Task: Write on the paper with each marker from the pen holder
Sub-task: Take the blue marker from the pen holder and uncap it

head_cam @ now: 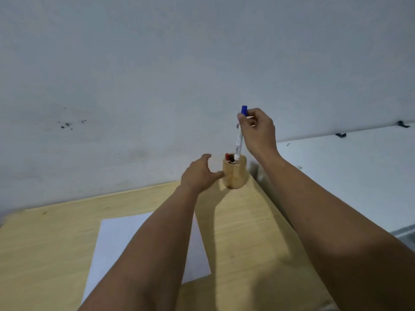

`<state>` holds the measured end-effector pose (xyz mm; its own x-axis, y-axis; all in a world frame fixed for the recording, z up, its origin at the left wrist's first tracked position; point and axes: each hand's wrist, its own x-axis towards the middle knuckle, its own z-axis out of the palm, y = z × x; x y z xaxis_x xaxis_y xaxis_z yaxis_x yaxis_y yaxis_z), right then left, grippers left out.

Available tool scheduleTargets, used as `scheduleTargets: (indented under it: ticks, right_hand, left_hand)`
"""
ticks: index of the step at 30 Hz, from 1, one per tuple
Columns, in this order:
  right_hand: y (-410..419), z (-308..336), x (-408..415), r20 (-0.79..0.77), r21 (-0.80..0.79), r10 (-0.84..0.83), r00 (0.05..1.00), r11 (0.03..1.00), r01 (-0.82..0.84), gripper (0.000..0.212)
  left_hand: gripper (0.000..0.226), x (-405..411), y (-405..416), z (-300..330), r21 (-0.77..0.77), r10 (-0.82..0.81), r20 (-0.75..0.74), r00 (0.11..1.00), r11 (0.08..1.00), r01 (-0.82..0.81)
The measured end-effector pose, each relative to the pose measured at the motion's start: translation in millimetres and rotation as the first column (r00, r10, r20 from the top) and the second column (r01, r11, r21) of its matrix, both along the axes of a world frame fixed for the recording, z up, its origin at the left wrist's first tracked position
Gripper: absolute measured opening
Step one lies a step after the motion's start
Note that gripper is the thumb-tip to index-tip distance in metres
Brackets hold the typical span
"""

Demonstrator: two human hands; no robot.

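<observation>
A wooden pen holder (234, 175) stands at the far right corner of the wooden table (247, 221). My right hand (260, 131) grips a white marker with a blue cap (239, 136) near its top; the marker is upright and its lower end is still inside the holder. Two more markers (229, 158), red and dark capped, sit in the holder. My left hand (199, 173) rests against the holder's left side, fingers spread, thumb touching the wood. A white sheet of paper (116, 241) lies on the table, partly hidden under my left forearm.
A grey-white wall (157, 75) with dark specks rises right behind the table. A white surface (348, 176) adjoins the table on the right, with small dark clips at its far edge. The table's right edge runs just beside the holder.
</observation>
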<state>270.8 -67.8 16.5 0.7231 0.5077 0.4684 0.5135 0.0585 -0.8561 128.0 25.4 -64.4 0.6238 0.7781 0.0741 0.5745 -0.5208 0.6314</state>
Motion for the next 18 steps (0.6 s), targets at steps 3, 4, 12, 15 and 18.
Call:
scheduleTargets:
  ticks: [3, 4, 12, 15, 18]
  right_hand:
    - [0.8, 1.3, -31.8, -0.111, -0.048, 0.148, 0.983, 0.987, -0.154, 0.016]
    - [1.5, -1.8, -44.5, -0.158, -0.072, 0.196, 0.968, 0.975, -0.209, 0.015]
    - [-1.1, -35.2, -157.2, -0.312, -0.304, 0.573, 0.758, 0.696, -0.651, 0.012]
    - [4.5, -42.9, -198.0, -0.323, -0.322, 0.645, 0.692, 0.613, -0.721, 0.009]
    - [13.3, -48.3, -228.5, -0.275, -0.312, 0.697, 0.662, 0.587, -0.747, 0.012]
  left_hand:
    - [0.058, -37.9, 1.1, 23.4, 0.014, 0.076, 0.085, 0.993, 0.997, -0.078]
    - [0.056, -51.9, 2.1, 29.4, 0.005, 0.102, 0.113, 0.988, 0.995, -0.103]
    - [0.072, -173.9, -3.4, 45.2, -0.121, 0.228, 0.302, 0.926, 0.972, -0.200]
    - [0.066, -214.7, 0.0, 42.7, -0.138, 0.242, 0.316, 0.917, 0.968, -0.207]
    - [0.053, -248.4, 3.8, 41.8, -0.183, 0.278, 0.308, 0.910, 0.956, -0.230]
